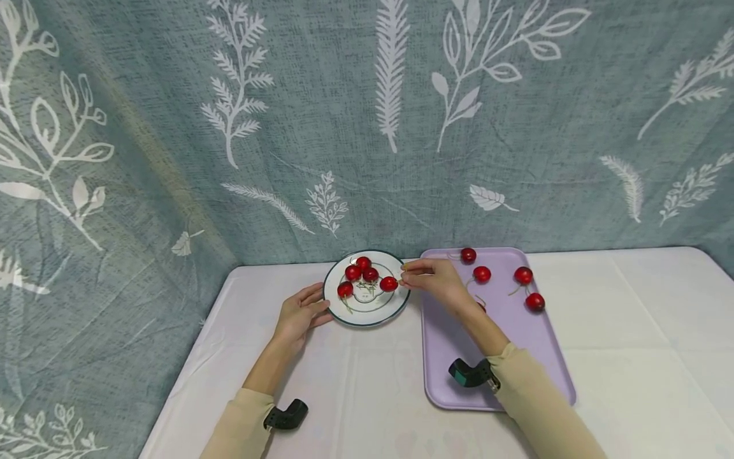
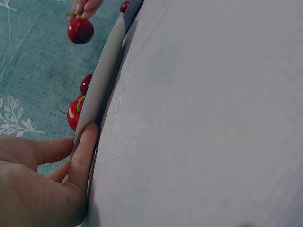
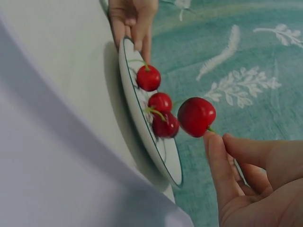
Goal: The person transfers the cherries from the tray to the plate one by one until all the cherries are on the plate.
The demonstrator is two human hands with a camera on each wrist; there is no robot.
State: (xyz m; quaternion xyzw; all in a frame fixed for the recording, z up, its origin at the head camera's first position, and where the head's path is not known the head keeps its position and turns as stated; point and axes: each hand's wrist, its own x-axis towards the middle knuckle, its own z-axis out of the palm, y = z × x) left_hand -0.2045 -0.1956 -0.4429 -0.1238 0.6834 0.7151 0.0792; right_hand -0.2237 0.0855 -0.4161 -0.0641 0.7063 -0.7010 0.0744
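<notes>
White cloth (image 1: 367,389) covers the bench (image 1: 636,338) before a leaf-printed curtain (image 1: 327,83); we note left hand (image 1: 297,317) gripping plate (image 1: 369,317), right hand (image 1: 440,280) pinching cherry (image 1: 388,284) by its stem.

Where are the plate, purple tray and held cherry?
Plate (image 1: 369,316): head view, bare part by the near rim.
Purple tray (image 1: 516,326): head view, bare flat bottom.
Held cherry (image 3: 197,117): right wrist view, middle of the fruit.

No text, label, brand or number can be read; the round white plate (image 1: 369,317) carries dark printed linework (image 1: 365,297) too small to tell whether it includes lettering.
</notes>
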